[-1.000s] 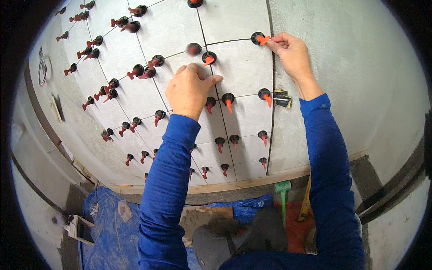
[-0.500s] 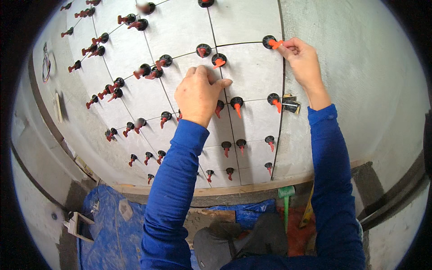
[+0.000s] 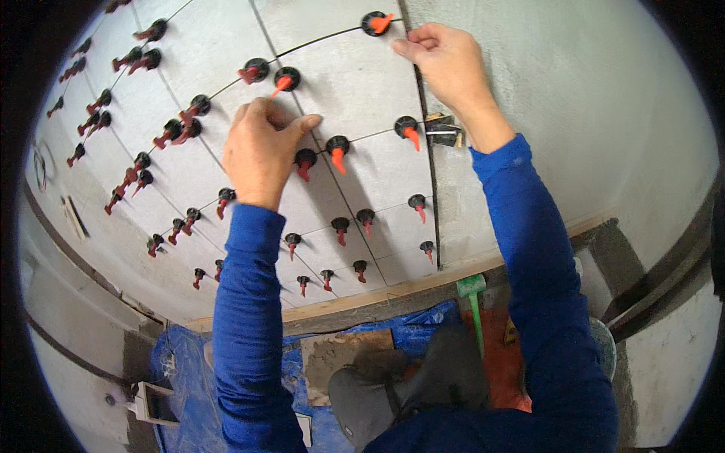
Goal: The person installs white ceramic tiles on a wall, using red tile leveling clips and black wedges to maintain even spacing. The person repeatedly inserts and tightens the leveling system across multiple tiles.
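Observation:
A wall of pale tiles point(image 3: 347, 90) carries several round black levelling caps with red or orange handles along its joints. My left hand point(image 3: 260, 151) rests at the tile face, thumb stretched out and fingers bent. Just above its fingers sits one cap with an orange handle point(image 3: 285, 79); a red-handled cap point(image 3: 305, 163) is below its thumb. At the tiles' right edge, my right hand point(image 3: 453, 68) has thumb and forefinger slightly apart with nothing visible between them. Its fingertips are a short way from the top right orange-handled cap point(image 3: 376, 24).
Bare plaster point(image 3: 544, 106) borders the tiles on the right, with a small dark box point(image 3: 443, 132) set in it. A wooden strip point(image 3: 355, 299) runs under the tiles. Below are a green mallet point(image 3: 472, 291), a mortar-smeared board point(image 3: 332, 362), blue sheeting point(image 3: 189, 377) and a bucket point(image 3: 604, 347).
My right hand has let go of the top right cap's orange handle, which now points up and right. The view has shifted, so the wall appears farther left and higher.

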Demonstrator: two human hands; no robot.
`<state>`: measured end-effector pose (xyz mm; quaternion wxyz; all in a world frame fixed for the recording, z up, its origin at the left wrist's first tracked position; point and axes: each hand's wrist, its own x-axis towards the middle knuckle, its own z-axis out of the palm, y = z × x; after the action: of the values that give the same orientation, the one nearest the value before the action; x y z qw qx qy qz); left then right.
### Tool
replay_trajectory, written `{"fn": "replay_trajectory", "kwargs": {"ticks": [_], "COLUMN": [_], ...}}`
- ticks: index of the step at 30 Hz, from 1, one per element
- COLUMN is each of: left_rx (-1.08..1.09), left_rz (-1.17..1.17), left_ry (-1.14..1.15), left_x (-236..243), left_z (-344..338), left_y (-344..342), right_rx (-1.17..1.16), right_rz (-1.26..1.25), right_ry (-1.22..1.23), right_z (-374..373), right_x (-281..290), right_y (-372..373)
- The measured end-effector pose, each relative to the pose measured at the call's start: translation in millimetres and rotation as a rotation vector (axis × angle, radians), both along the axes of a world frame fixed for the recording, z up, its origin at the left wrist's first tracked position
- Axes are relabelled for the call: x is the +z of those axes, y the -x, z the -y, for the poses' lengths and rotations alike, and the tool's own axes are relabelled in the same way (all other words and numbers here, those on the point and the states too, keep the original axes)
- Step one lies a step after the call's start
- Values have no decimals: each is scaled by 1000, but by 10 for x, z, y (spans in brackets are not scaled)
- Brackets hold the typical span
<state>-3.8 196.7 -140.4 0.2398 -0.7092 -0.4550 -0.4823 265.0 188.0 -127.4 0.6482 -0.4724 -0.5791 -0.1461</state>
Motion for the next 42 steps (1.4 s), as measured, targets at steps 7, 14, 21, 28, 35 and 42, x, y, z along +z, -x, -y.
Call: {"fn": "replay_trajectory", "kwargs": {"ticks": [7,14,21,28,35,42], "left_rx": [33,11,-35,-423,-540,-205], "left_rz": [-16,-45,17,258,678,1412], "left_ry": [30,-47,-55,111,436,1027], "left_x": [25,-49,-81,-252,-2520,-5070], "left_z": [11,-86,-95,198,1369,1947], "left_y": [-49,47,47,278,767,1617], "right_rx": [82,38,59,162,93,124], "right_rz": [-70,-14,69,-22,-8,-13], "right_ry": [-26,113,-7,-4,47,5], "right_z": [-2,87,-151,-45,-24,-76], "right_x": [15,77,-3,20,27,9], "right_y": [-25,-34,-179,-61,-140,-143]}}
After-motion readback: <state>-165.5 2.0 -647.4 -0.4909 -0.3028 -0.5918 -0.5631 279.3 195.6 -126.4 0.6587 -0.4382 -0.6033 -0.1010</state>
